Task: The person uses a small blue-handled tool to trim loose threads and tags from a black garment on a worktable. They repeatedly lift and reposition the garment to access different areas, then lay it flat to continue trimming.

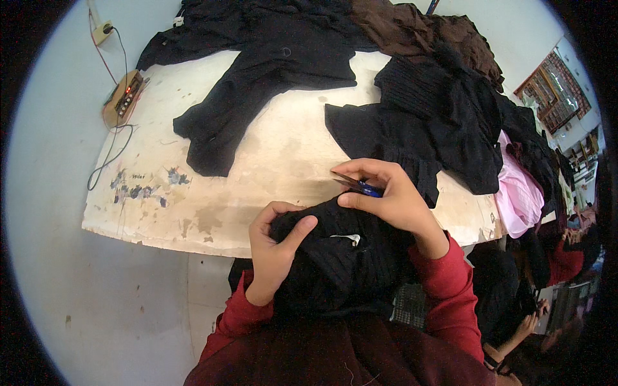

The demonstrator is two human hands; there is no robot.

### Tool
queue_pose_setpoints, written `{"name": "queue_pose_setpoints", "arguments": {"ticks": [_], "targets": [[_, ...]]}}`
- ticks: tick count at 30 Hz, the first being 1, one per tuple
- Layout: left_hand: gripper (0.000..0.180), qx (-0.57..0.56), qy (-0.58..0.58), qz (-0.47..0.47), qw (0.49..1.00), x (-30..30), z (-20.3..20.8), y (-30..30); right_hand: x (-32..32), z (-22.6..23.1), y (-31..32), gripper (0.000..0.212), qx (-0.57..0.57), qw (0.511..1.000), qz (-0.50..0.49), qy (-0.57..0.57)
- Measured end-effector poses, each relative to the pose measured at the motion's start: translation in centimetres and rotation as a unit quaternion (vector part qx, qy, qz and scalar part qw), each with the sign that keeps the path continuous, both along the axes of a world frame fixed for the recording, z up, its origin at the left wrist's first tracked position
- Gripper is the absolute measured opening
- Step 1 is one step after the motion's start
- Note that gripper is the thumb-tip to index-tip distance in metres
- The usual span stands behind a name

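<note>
Our left hand [270, 251] grips a black garment [322, 270].
At its far edge, our right hand [394, 195] holds blue snips [368, 188], partly hidden in its grasp.

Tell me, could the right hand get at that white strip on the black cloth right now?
Probably yes: the white strip shows in the open on the black cloth, close to the right hand. That hand holds blue-handled snips, though, so it looks partly busy.

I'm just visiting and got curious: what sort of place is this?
Probably a garment workshop: black garments lie spread over a worn worktable, and the right hand holds small blue-handled snips near more black cloth.
</note>
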State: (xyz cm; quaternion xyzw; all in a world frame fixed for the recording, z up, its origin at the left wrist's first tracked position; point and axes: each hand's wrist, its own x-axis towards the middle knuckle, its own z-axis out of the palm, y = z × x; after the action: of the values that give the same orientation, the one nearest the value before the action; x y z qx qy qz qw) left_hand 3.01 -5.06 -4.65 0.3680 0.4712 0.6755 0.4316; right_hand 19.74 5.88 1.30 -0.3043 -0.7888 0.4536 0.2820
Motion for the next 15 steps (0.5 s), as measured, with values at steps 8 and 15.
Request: {"name": "queue_pose_setpoints", "arguments": {"ticks": [8, 15], "targets": [[0.013, 0.041, 0.038, 0.044, 0.997, 0.7, 0.3, 0.0, -0.4, 2.1, -3.8, 0.026, 0.004, 0.995, -0.043, -0.085], [0.013, 0.041, 0.059, 0.044, 0.996, 0.7, 0.1, -0.1, -0.7, 1.9, -4.0, 0.018, 0.025, 0.992, -0.048, -0.115]]}}
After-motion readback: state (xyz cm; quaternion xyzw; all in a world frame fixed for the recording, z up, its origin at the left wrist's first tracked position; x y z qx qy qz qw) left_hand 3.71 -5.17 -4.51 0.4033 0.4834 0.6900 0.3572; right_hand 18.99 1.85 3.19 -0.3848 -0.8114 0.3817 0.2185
